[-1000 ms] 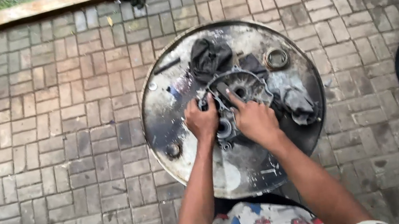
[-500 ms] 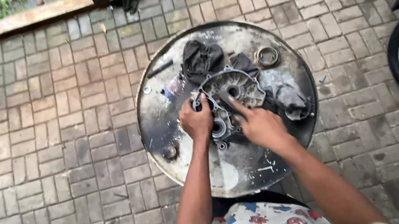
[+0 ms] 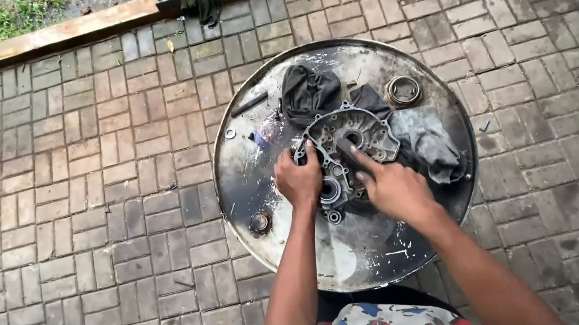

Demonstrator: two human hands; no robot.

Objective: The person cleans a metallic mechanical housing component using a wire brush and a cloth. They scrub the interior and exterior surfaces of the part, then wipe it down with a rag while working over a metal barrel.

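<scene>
Grey metal engine casing [image 3: 349,140], greasy, lies flat near the middle of the round drum top. Round holes and bearing seats face up. Dark rags touch its far and right edges.

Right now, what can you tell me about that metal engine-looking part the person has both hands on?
The metal casing is a grey, grimy cast part with round bores, bolt holes around its rim and a narrower lower end with small bearing rings. It lies flat on the drum top, dark rags beside it. The left hand grips its left edge; the right hand rests on its middle, fingers pressing inside.
</scene>
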